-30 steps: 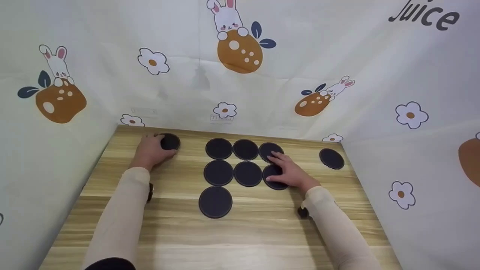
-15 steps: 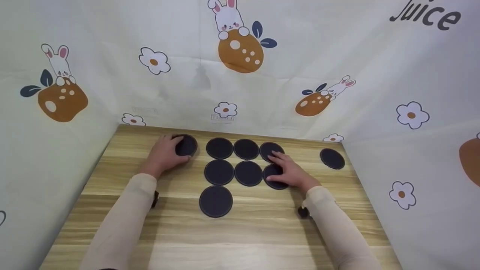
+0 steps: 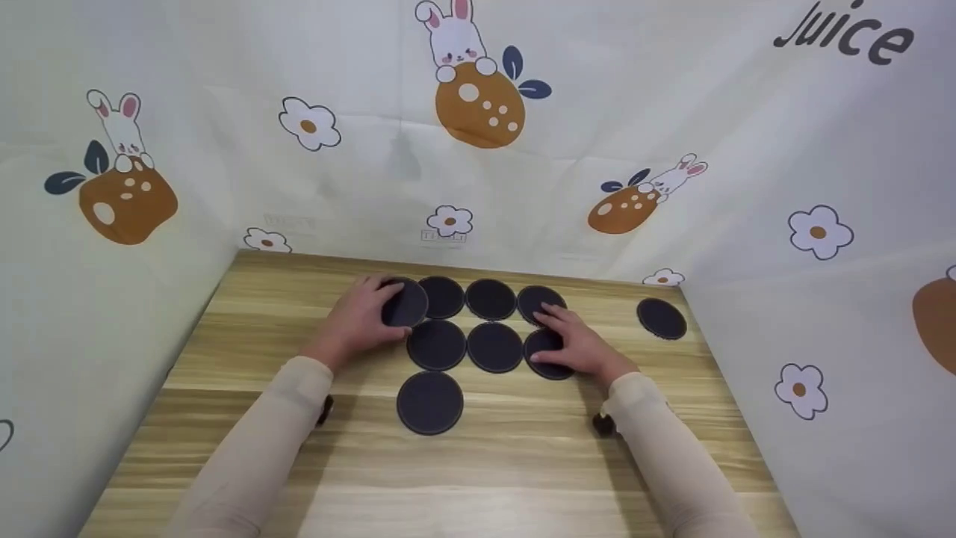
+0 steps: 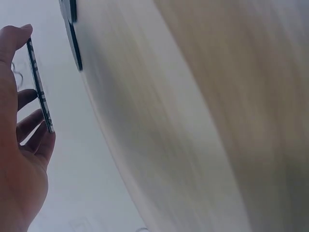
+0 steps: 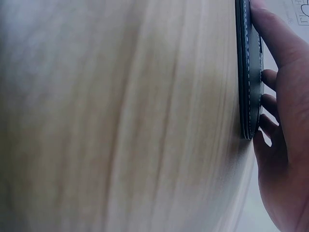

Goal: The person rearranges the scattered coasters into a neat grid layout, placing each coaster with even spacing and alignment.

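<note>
My left hand [image 3: 358, 321] holds a round black coaster [image 3: 405, 302] by its rim, between thumb and fingertips. That coaster is raised off the table in the left wrist view, and in the head view it overlaps the left end of the back row. Flat black coasters lie in two rows of three, among them a middle one [image 3: 494, 347], with one more coaster [image 3: 430, 403] below the left column. Spread over the right column is my right hand [image 3: 579, 340], its fingertips touching the back coaster [image 3: 539, 300] and its thumb on the stitched coaster [image 5: 253, 82] in front.
A lone coaster [image 3: 662, 318] lies apart near the table's back right corner. The wood-grain table [image 3: 478, 478] is enclosed by printed cloth walls [image 3: 358, 187] at the back and both sides.
My left hand has carried its coaster rightward from the table's back left until it overlaps the back row's left end. The right hand and the laid coasters have stayed put.
</note>
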The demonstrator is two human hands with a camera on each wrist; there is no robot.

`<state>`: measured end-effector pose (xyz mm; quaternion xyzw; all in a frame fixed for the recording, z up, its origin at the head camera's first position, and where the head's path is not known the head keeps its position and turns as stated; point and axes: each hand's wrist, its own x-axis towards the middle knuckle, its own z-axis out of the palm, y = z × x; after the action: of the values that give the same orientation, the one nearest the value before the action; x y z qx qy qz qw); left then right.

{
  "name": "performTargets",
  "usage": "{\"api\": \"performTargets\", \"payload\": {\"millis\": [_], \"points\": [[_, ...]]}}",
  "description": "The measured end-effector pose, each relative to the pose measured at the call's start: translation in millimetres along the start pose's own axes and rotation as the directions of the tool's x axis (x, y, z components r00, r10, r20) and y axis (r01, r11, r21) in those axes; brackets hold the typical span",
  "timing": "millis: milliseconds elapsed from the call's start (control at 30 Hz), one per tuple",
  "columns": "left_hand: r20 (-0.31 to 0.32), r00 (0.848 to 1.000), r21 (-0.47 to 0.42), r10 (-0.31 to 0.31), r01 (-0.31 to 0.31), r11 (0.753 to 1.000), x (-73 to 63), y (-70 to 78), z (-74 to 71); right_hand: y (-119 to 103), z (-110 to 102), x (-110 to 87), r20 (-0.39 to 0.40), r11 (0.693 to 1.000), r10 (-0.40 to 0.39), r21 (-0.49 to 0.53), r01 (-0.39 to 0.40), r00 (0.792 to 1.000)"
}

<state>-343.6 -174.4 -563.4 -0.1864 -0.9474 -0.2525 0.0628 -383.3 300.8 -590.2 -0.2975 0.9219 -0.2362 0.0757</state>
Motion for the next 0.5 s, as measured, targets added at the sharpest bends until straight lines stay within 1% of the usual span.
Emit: {"api": "performTargets", "payload": {"millis": [133, 267, 400, 500], "points": [[0.005, 0.999, -0.023, 0.033, -0.032, 0.999, 1.3, 12.1, 4.5, 0.2, 0.3, 0.6, 0.004, 1.0, 0.006, 0.003, -0.006, 1.0], [0.035, 0.998, -0.033, 0.056, -0.055, 0.998, 2.6, 25.8, 8.6, -0.4, 0.3, 0.5, 0.002, 1.0, 0.008, 0.01, -0.008, 1.0], [0.067, 0.994, -0.02, 0.088, -0.087, 0.996, 3.5, 39.6, 14.9, -1.5, -0.2, -0.1, 0.003, 1.0, 0.016, 0.014, -0.016, 1.0], [0.091, 0.988, -0.002, 0.124, -0.124, 0.992, 3.4, 50.0, 19.8, -1.8, -0.8, -0.4, -0.003, 1.0, 0.018, 0.018, -0.018, 1.0]]}}
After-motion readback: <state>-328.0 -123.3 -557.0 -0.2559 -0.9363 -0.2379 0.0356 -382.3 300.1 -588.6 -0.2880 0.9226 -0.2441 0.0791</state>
